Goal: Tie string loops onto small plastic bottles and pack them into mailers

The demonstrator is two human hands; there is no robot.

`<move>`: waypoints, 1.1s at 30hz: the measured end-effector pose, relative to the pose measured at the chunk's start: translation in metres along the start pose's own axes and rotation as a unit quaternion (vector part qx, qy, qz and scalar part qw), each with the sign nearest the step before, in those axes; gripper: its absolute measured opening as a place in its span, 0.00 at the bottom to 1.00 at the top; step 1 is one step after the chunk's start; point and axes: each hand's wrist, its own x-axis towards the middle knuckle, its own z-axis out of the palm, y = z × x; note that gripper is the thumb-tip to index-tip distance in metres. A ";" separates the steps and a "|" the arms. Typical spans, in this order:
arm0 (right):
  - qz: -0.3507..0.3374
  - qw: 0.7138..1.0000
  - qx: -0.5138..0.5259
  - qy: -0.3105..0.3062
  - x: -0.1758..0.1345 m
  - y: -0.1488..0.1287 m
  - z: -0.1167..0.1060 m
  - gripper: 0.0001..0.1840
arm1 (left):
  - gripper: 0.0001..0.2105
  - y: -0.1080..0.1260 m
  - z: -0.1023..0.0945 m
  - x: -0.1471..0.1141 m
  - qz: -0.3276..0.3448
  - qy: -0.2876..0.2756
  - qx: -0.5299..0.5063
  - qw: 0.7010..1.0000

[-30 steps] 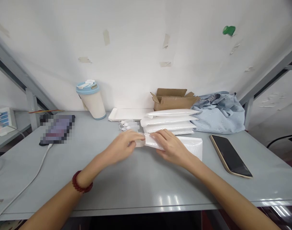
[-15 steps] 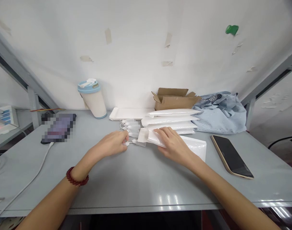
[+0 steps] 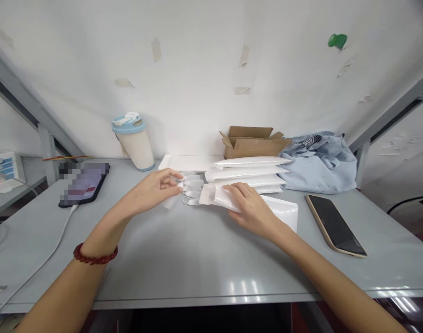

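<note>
My left hand (image 3: 158, 188) pinches a short white cable between thumb and forefinger, and a translucent strip (image 3: 171, 202) hangs under the fingertips. How that strip joins the cable is hard to make out. Several more short white cables (image 3: 194, 184) with pale, flat ends lie in a row just right of these fingers. My right hand (image 3: 249, 208) is closed on a white bubble mailer (image 3: 286, 212), its fingers over the top. The mailer's open flap (image 3: 207, 194) points left toward the cables. Behind it is a stack of white bubble mailers (image 3: 248, 174).
Along the wall stand a cream cup with a blue lid (image 3: 137, 145), a flat white mailer (image 3: 194, 163), an open cardboard box (image 3: 255, 147) and light blue cloth (image 3: 322, 166). A phone (image 3: 336, 226) lies at right, another phone on a cord (image 3: 84, 185) at left.
My left hand has lifted a cable from the near end of the row and moved slightly up and left. My right hand keeps its hold on the mailer.
</note>
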 end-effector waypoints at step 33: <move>-0.071 0.995 0.066 0.034 -0.004 -0.014 0.004 0.28 | 0.15 0.010 0.084 -0.007 0.231 -0.034 0.088 0.968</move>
